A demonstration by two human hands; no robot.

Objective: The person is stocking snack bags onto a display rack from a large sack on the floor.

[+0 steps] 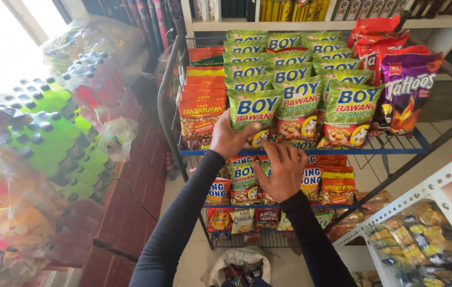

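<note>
Shop interior: a wire display rack (396, 144) with blue shelf edges stands on a tiled floor, with shrink-wrapped green bottles (50, 138) to the left. Our left hand (230, 138) grips the front green snack bag (254, 110) on the upper shelf, fingers closed on its lower edge. Our right hand (284, 170) hovers just below that shelf, fingers spread wide, before the lower-shelf packets (244, 180).

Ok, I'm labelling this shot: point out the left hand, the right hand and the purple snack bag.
left hand (229, 139), head view, back of hand
right hand (284, 171), head view, back of hand
purple snack bag (407, 93), head view, front face
</note>
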